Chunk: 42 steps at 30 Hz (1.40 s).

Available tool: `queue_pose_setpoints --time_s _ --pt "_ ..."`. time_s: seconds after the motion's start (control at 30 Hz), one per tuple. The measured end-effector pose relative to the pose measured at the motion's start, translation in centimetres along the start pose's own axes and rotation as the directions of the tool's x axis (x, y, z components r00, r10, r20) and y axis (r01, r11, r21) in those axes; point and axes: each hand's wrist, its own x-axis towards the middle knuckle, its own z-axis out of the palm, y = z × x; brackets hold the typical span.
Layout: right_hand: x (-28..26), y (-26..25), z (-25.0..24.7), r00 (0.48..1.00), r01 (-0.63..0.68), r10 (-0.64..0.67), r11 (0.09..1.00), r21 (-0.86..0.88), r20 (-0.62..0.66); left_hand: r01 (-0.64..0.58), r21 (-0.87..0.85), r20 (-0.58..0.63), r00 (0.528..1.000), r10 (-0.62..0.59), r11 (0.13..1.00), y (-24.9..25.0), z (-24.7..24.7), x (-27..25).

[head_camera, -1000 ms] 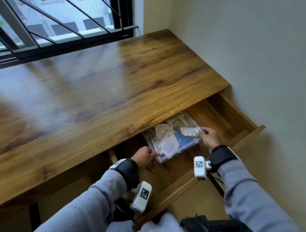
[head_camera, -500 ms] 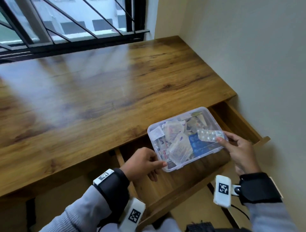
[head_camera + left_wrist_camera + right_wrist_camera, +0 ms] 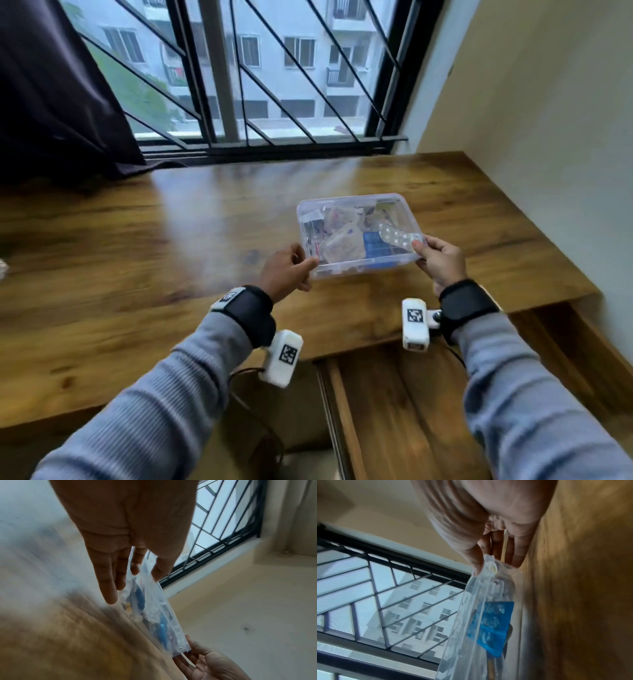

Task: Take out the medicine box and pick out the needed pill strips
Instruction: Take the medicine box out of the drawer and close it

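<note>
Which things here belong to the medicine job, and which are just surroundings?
Job:
clear medicine box, gripped by left hand and right hand
silver pill strip under the right thumb
open drawer

Surroundings:
wooden desk
dark curtain
barred window

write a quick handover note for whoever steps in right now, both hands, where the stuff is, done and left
Left hand: grips the near-left corner of the clear medicine box.
Right hand: grips the box's near-right corner, thumb pressing a silver pill strip against the rim.
Box: out of the open drawer, over the wooden desk; whether it rests there is unclear. No lid visible; it holds sachets and a blue pill strip.
Done: box taken out.
Left: set it down, sort through it, pick out the needed strips.
</note>
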Motion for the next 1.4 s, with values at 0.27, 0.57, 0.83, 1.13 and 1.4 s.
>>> queue_pose_setpoints --time_s 0.27,0.57,0.83,1.13,1.4 --pt "9.3 1.5 7.6 0.991 -0.028 0.012 0.992 -0.124 -0.13 0.121 -0.053 -0.03 0.992 -0.122 0.991 -1.2 -2.7 7.5" --pt "10.9 1.9 8.4 0.976 -0.021 -0.027 0.976 -0.219 -0.216 0.104 0.045 0.002 0.995 -0.104 0.994 -2.5 -1.9 10.4" --pt "1.2 1.2 3.1 0.952 0.245 -0.283 0.935 -0.258 -0.121 0.031 0.188 0.214 0.974 -0.072 0.982 -3.7 1.1 5.0" --pt "-14.6 8.9 -15.4 0.991 0.05 0.02 0.858 -0.511 0.131 -0.555 0.173 0.876 0.465 0.131 0.813 -3.6 15.6 -9.2" --pt "-21.7 12.4 -22.4 0.988 0.039 0.064 0.772 -0.635 0.138 -0.627 0.21 0.964 0.262 -0.051 0.75 -4.3 22.1 -14.2"
